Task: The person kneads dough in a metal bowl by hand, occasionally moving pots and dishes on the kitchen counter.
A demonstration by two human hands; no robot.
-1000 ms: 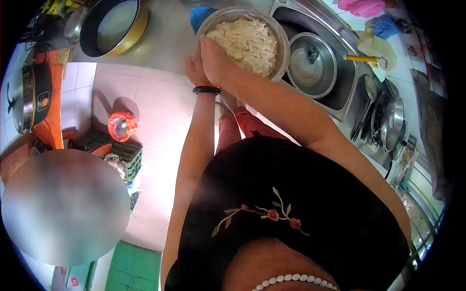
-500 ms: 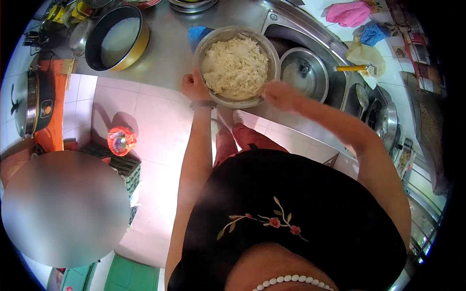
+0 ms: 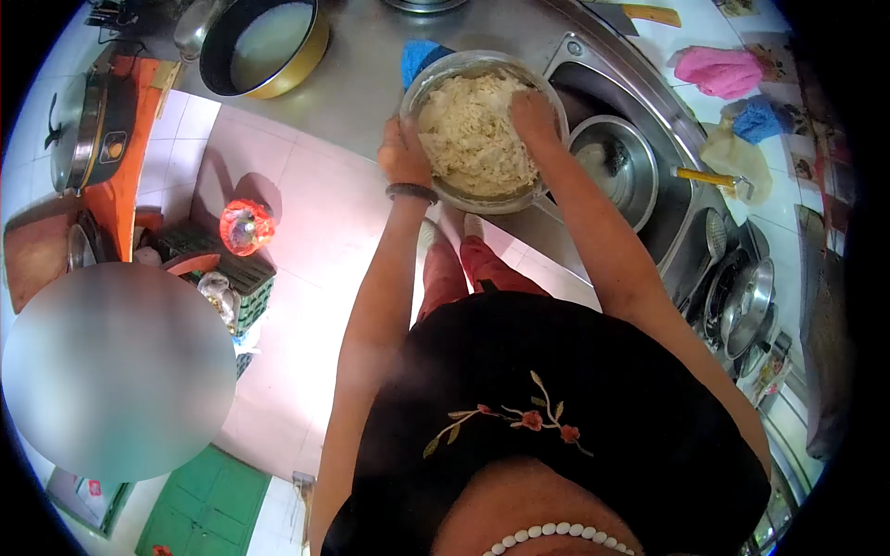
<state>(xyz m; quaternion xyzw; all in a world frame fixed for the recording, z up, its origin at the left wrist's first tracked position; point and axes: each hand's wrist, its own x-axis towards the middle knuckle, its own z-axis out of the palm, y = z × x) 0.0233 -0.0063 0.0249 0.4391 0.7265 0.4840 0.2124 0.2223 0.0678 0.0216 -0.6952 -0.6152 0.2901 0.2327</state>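
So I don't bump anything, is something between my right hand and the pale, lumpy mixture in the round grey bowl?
Nothing visible. Your right hand is inside the rim of the bowl, at the right side of the mixture; your left hand is at the left rim, clear.

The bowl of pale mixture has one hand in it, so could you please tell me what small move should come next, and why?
Probably the right hand should fold the mixture inward from the right side of the bowl: that hand is in it there, the mixture looks lumpy rather than smooth, and the left hand grips the left rim.
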